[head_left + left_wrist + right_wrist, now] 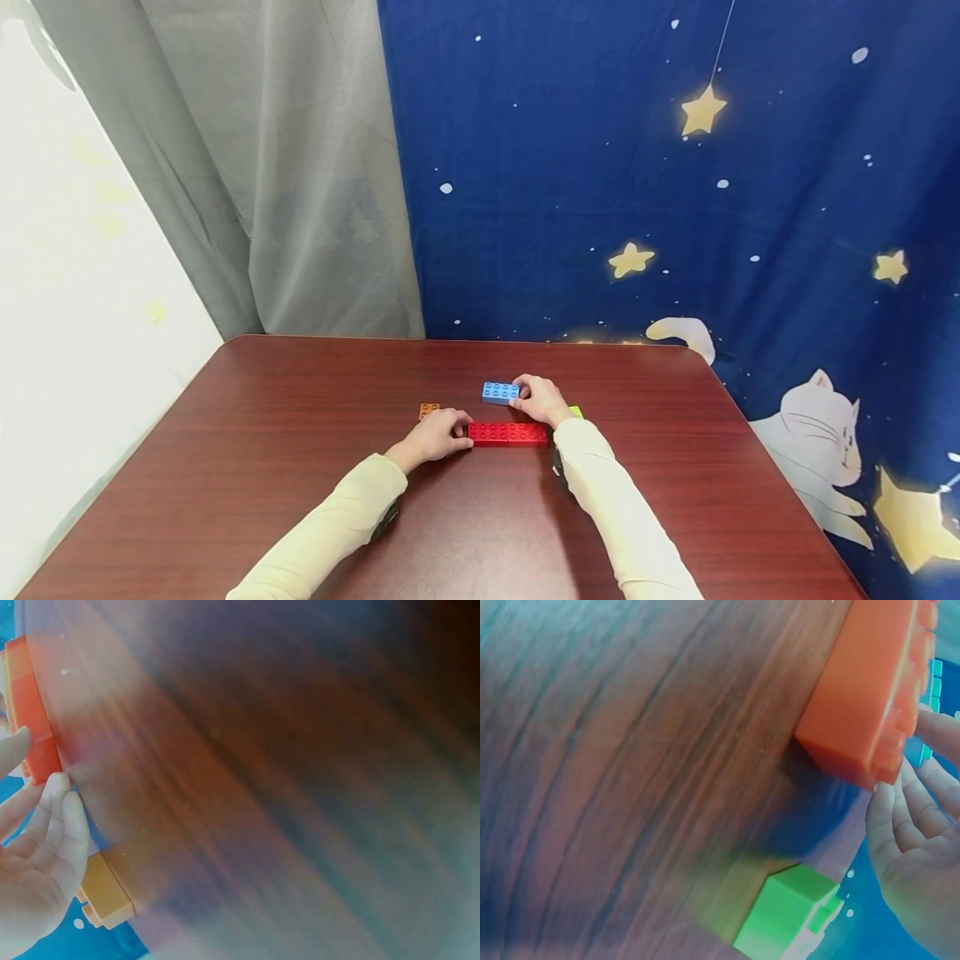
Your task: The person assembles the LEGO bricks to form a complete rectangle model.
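Two red toy bricks lie end to end in a row on the table, the left red brick (488, 432) meeting the right red brick (528, 432). At the row's left end my left hand (437, 433) holds the left one between thumb and fingers. Behind the row sits a blue toy brick (498, 392) with studs up. My right hand (542, 398) reaches past the row and grips the blue brick's right end. In the right wrist view, the red brick (855, 690) hides most of the blue one.
An orange brick (429, 408) stands just behind my left hand, partly covered by it. Beside my right wrist a lime green brick (576, 412) peeks out. The brown table (262, 467) ends at a grey curtain (330, 208) and a blue starry curtain (540, 167).
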Demonstrator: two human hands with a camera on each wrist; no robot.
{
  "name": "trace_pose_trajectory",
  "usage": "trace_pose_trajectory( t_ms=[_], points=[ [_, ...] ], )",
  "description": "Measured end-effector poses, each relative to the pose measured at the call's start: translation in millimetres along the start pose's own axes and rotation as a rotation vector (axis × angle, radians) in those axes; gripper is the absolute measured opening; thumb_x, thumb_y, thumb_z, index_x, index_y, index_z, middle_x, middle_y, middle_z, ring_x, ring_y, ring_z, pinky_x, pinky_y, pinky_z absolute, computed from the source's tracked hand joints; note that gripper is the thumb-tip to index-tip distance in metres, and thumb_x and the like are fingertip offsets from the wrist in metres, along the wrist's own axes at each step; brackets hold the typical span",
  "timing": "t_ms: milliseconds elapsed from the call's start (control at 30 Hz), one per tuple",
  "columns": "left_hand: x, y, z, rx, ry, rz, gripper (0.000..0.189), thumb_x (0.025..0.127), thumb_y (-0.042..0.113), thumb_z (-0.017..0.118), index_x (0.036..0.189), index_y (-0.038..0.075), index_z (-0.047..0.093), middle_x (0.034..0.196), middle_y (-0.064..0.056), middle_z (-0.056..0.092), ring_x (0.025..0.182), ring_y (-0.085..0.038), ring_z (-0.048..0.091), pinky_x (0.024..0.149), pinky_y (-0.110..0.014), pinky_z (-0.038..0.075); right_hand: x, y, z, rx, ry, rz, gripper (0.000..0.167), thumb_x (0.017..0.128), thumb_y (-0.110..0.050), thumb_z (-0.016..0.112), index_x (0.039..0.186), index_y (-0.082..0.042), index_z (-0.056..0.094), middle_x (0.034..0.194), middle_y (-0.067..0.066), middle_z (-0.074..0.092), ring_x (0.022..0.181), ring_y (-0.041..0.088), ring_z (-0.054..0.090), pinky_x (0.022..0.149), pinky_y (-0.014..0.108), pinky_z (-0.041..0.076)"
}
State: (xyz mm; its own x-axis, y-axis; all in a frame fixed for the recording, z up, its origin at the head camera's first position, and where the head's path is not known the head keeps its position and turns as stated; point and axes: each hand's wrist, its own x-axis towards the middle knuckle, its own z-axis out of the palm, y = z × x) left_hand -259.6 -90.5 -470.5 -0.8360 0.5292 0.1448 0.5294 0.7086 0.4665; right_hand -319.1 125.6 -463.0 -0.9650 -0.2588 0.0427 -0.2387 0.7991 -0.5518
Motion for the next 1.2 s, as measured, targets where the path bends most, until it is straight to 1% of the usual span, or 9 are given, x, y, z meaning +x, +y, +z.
trace_pose_trajectory(
  t_ms=[133,267,433,533,633,767,867,1067,1200],
  points=[
    [-0.3,-0.2,0.2,-0.003,-0.007,-0.019,0.029,0.076,0.020,0.069,0.099,0.003,0.061,0.069,0.001,0.052,0.067,-0.014,0.049,0.065,-0.030,0.042,-1.5,1.1,-4.0,0.011,0.014,-0.035,0.030,0.075,-0.014,0.070,0.102,-0.008,0.060,0.076,0.001,0.056,0.072,0.016,0.051,0.071,0.032,0.041],
    [-0.4,-1.1,0.4,-0.002,-0.005,-0.022,0.029,0.076,0.019,0.069,0.098,0.003,0.061,0.069,0.003,0.051,0.066,-0.012,0.048,0.064,-0.030,0.041,-3.0,2.7,-8.2,0.018,0.015,-0.068,0.030,0.075,-0.014,0.070,0.103,-0.008,0.060,0.076,0.000,0.055,0.072,0.016,0.050,0.070,0.032,0.041],
    [-1.2,-1.5,0.1,-0.011,-0.006,-0.029,0.029,0.076,0.019,0.069,0.099,0.003,0.061,0.069,0.002,0.051,0.066,-0.011,0.047,0.063,-0.030,0.041,-6.4,3.5,-12.8,0.049,0.012,-0.085,0.030,0.074,-0.014,0.071,0.102,-0.008,0.060,0.076,0.000,0.055,0.068,0.015,0.051,0.069,0.031,0.041],
    [-1.6,-2.2,1.0,-0.012,-0.007,-0.033,0.029,0.076,0.019,0.069,0.099,0.003,0.061,0.069,0.002,0.051,0.066,-0.011,0.047,0.063,-0.030,0.041,-9.5,4.8,-14.6,0.067,0.013,-0.087,0.030,0.074,-0.014,0.071,0.102,-0.009,0.061,0.075,-0.001,0.055,0.065,0.014,0.050,0.066,0.029,0.041],
    [-1.7,-2.7,1.8,-0.011,0.000,-0.028,0.028,0.076,0.019,0.069,0.098,0.003,0.061,0.069,0.002,0.051,0.066,-0.012,0.047,0.063,-0.030,0.041,-13.8,7.1,-15.8,0.084,0.014,-0.103,0.031,0.073,-0.013,0.071,0.102,-0.009,0.061,0.075,-0.001,0.054,0.061,0.013,0.049,0.062,0.028,0.041],
    [-1.4,-2.8,2.6,-0.009,0.009,-0.013,0.028,0.076,0.018,0.069,0.098,0.002,0.061,0.068,0.003,0.051,0.066,-0.012,0.048,0.064,-0.031,0.041,-20.1,11.2,-17.8,0.106,0.015,-0.148,0.031,0.073,-0.012,0.071,0.102,-0.008,0.060,0.074,-0.001,0.053,0.058,0.013,0.049,0.057,0.027,0.041],
    [-1.0,-2.9,3.1,-0.010,0.007,-0.011,0.028,0.076,0.018,0.069,0.098,0.002,0.061,0.068,0.003,0.051,0.066,-0.012,0.048,0.064,-0.031,0.041,-24.2,13.4,-19.9,0.113,0.014,-0.176,0.031,0.073,-0.012,0.071,0.102,-0.007,0.060,0.074,-0.001,0.053,0.058,0.014,0.050,0.058,0.026,0.042],
    [-0.4,-2.2,2.3,-0.012,0.010,-0.006,0.028,0.076,0.019,0.069,0.098,0.003,0.061,0.069,0.003,0.052,0.066,-0.012,0.049,0.063,-0.030,0.041,-30.6,14.4,-24.9,0.116,0.008,-0.195,0.031,0.074,-0.013,0.071,0.102,-0.008,0.059,0.074,-0.001,0.052,0.060,0.013,0.049,0.058,0.026,0.042],
    [-0.4,-1.4,1.8,-0.012,0.009,-0.005,0.028,0.076,0.019,0.069,0.098,0.002,0.061,0.070,0.002,0.052,0.067,-0.012,0.049,0.064,-0.031,0.042,-34.9,14.0,-28.5,0.122,0.011,-0.226,0.032,0.074,-0.014,0.071,0.102,-0.007,0.059,0.075,-0.001,0.052,0.060,0.013,0.049,0.057,0.026,0.042]
  ],
)
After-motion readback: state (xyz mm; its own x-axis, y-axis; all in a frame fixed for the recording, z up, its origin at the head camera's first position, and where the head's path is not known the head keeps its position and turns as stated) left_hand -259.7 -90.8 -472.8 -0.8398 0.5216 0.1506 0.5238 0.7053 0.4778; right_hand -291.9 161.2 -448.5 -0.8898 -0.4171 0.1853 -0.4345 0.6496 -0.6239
